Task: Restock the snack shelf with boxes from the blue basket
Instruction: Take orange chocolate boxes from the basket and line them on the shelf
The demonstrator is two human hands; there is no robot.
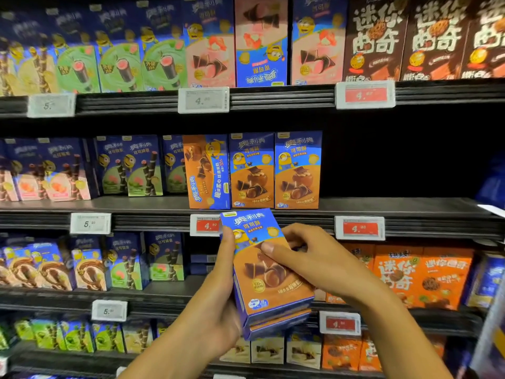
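Observation:
My left hand (221, 302) grips a small stack of blue-and-orange snack boxes (266, 280) from the left side and below, tilted a little, in front of the shelves. My right hand (303, 253) rests its thumb and fingers on the top box's front and right edge. On the middle shelf (382, 207) stand matching orange boxes (274, 170), one of them lying sideways at the left. To their right the shelf is a dark gap with no boxes. The blue basket is not in view.
Price tags (359, 227) line each shelf edge. Pink and brown boxes (374, 42) fill the top shelf, green and pink roll boxes (131, 168) the left side, orange cookie boxes (420, 274) the lower right. Something blue and blurred (492, 181) sits at the right edge.

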